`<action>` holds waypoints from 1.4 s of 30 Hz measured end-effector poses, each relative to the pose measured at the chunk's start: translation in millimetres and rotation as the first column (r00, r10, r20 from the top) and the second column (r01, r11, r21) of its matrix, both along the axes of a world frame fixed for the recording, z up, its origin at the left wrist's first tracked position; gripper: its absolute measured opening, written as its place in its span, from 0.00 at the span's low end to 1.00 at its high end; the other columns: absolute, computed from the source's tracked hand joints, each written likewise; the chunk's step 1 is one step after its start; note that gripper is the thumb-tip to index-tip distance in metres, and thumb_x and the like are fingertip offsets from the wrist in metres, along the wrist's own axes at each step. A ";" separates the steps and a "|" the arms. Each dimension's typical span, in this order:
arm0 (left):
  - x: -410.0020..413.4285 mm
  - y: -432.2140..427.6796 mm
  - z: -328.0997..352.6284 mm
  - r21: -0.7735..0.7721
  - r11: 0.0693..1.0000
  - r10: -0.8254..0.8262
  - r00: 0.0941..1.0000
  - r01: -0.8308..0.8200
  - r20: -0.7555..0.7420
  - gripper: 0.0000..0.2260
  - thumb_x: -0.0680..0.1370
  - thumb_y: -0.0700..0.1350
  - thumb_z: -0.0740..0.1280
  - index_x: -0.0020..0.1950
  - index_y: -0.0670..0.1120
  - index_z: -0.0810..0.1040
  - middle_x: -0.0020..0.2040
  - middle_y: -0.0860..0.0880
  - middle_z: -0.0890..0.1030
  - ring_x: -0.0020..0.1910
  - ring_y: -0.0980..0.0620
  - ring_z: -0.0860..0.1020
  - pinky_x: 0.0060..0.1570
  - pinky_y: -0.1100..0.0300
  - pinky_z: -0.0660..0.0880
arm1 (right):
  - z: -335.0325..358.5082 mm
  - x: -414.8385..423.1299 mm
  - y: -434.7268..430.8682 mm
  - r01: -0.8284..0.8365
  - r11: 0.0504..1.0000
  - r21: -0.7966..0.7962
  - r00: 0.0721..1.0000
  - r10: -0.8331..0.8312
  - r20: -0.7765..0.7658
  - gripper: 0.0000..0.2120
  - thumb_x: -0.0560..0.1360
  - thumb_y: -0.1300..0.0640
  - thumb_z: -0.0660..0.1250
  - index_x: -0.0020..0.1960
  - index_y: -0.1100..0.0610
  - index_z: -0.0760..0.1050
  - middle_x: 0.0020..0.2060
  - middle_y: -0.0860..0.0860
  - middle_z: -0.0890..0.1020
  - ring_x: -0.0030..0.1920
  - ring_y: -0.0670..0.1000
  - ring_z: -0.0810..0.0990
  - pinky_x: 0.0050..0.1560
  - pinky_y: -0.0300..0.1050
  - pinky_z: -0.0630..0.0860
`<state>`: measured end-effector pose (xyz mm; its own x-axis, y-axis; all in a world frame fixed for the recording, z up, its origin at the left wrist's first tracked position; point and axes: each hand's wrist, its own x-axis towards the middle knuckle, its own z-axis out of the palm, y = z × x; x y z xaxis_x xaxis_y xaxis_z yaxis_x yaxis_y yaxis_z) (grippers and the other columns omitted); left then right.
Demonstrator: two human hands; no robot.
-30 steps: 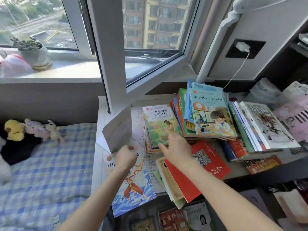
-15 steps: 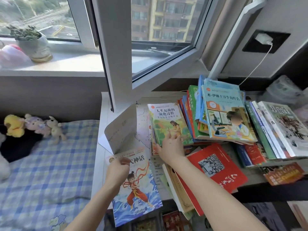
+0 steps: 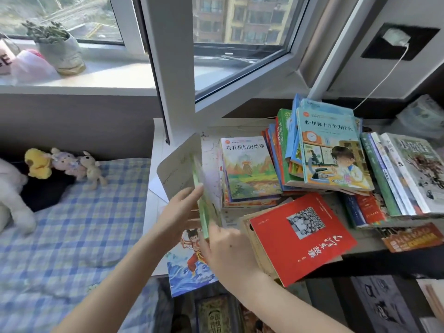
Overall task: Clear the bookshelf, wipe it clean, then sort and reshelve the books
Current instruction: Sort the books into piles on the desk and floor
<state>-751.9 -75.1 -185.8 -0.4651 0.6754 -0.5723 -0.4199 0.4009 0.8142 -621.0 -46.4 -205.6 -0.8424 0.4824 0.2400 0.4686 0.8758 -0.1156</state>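
In the last 0.5 s the green book [image 3: 207,207] has come up off the small stack [image 3: 249,188]. It now stands on edge in the air over the near left part of the table [image 3: 153,212], and a cover with a volcano is bared on top of that stack.

The right hand [image 3: 228,251], nearest, pinches the book's lower edge with curled fingers. The left hand [image 3: 179,212] lies flat against its left face, fingers straight, steadying rather than gripping. Under them a picture book [image 3: 189,265] with a figure on waves hangs out over the table's near edge.

I take the step to be sorting, with this book headed onto that one. To do it well, tip the green book flat before letting go and square its spine to the book below. Then pull both back from the edge, since the overhang could slide off.

Just to the right, a red book [image 3: 300,236] tops a skewed heap that also juts over the near edge, so keep the right arm off it. Farther back, the tall pile [image 3: 334,152] leans and the row of books [image 3: 396,179] toward the right edge slants. Neither should be bumped.
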 end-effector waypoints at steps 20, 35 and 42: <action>16.5 -51.1 -64.6 -0.120 0.972 0.224 0.953 -0.203 0.205 0.11 0.83 0.39 0.57 0.64 0.43 0.72 0.55 0.42 0.82 0.52 0.43 0.82 0.41 0.51 0.80 | -65.9 -50.5 123.0 0.538 0.839 -0.085 0.716 -0.401 0.572 0.44 0.77 0.37 0.61 0.75 0.69 0.50 0.74 0.69 0.56 0.73 0.69 0.58 0.73 0.60 0.58; 11.3 -40.3 -45.8 -0.023 0.980 0.192 0.928 -0.196 0.321 0.25 0.81 0.61 0.49 0.56 0.46 0.79 0.46 0.45 0.86 0.43 0.49 0.84 0.40 0.54 0.81 | 30.5 -11.0 -1.2 0.195 0.716 -0.670 0.978 -0.196 0.074 0.19 0.82 0.55 0.55 0.32 0.56 0.63 0.26 0.50 0.68 0.27 0.50 0.65 0.29 0.44 0.59; 21.8 -34.8 -28.2 -0.142 0.987 0.092 0.985 -0.072 0.143 0.16 0.75 0.37 0.70 0.62 0.37 0.75 0.53 0.41 0.83 0.51 0.43 0.82 0.53 0.48 0.79 | 3.0 13.4 -42.0 0.258 0.780 -0.570 0.932 -0.045 0.360 0.13 0.81 0.56 0.56 0.52 0.61 0.78 0.47 0.58 0.82 0.49 0.59 0.80 0.44 0.46 0.73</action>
